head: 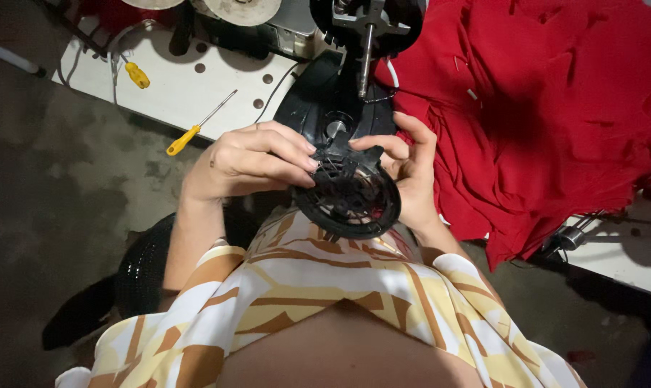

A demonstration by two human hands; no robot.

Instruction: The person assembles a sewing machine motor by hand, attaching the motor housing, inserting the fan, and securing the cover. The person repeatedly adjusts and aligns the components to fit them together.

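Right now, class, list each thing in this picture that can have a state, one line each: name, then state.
left hand: fingers pinching the edge of the round black grille
right hand: cupped behind the grille, thumb on its top
round black grille: off the machine, held in both hands
black motor housing: open, shaft exposed
long yellow-handled screwdriver: lying loose on the white table
small yellow-handled screwdriver: lying loose
red cloth: crumpled in a heap

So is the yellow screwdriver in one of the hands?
No, the yellow screwdriver lies on the white table, while both hands hold the round black plastic part.
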